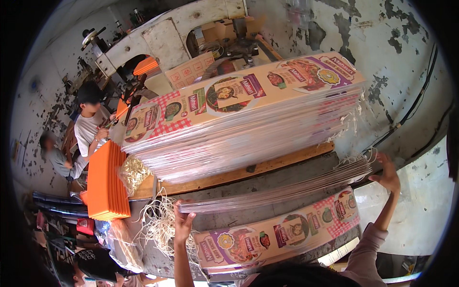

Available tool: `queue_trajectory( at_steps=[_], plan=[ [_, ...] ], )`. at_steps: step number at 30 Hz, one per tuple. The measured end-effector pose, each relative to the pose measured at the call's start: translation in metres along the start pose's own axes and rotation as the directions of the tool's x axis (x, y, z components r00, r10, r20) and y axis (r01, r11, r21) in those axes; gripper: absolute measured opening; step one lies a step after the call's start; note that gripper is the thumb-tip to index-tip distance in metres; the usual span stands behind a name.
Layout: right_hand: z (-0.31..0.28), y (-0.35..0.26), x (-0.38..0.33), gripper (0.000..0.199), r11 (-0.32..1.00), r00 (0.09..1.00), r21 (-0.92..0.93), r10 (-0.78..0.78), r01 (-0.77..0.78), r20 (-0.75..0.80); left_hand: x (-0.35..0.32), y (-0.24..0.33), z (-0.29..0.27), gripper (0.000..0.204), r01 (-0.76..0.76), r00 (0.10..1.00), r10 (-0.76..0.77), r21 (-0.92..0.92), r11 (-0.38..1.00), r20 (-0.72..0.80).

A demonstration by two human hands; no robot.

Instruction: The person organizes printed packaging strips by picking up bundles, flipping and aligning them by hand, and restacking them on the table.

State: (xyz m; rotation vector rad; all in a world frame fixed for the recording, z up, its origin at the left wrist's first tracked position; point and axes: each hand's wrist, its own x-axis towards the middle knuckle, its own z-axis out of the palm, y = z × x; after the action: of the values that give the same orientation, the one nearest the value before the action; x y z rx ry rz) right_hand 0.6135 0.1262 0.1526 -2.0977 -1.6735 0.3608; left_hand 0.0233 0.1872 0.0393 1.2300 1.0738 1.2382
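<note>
A thin stack of plastic-covered printed strips (277,191) is tilted so that its edges show. My left hand (183,224) grips its left end, thumb in front and fingers behind. My right hand (388,176) is by the right end, fingers and thumb spread apart, close to the white cords there. Whether it touches the strips I cannot tell. Nearest my body lie more long printed strips (282,232) with food pictures, flat on the grey table (222,221). A tall pile of similar strips (244,143) stands beyond, on a wooden board (253,171).
Loose white cords (162,220) lie in a tangle beside my left hand. An orange stack (107,182) and a bag of pale pieces (135,173) stand at the left. People (91,119) work at the far left. A peeling wall (382,57) rises behind.
</note>
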Motion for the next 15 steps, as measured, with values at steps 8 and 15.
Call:
queue_trajectory(
  at_steps=[8, 15],
  plan=[
    [0.086, -0.182, 0.018, 0.072, 0.722, 0.74, -0.167, -0.642, 0.671, 0.198, -0.005, 0.002, -0.005, 0.045, -0.032, 0.999, 0.031, -0.071, 0.997, -0.023],
    [0.121, -0.177, 0.017, 0.051, 0.712, 0.695, -0.177, -0.548, 0.68, 0.465, -0.009, -0.004, 0.003, 0.045, -0.091, 0.992, 0.082, -0.09, 0.992, -0.092]
  ],
)
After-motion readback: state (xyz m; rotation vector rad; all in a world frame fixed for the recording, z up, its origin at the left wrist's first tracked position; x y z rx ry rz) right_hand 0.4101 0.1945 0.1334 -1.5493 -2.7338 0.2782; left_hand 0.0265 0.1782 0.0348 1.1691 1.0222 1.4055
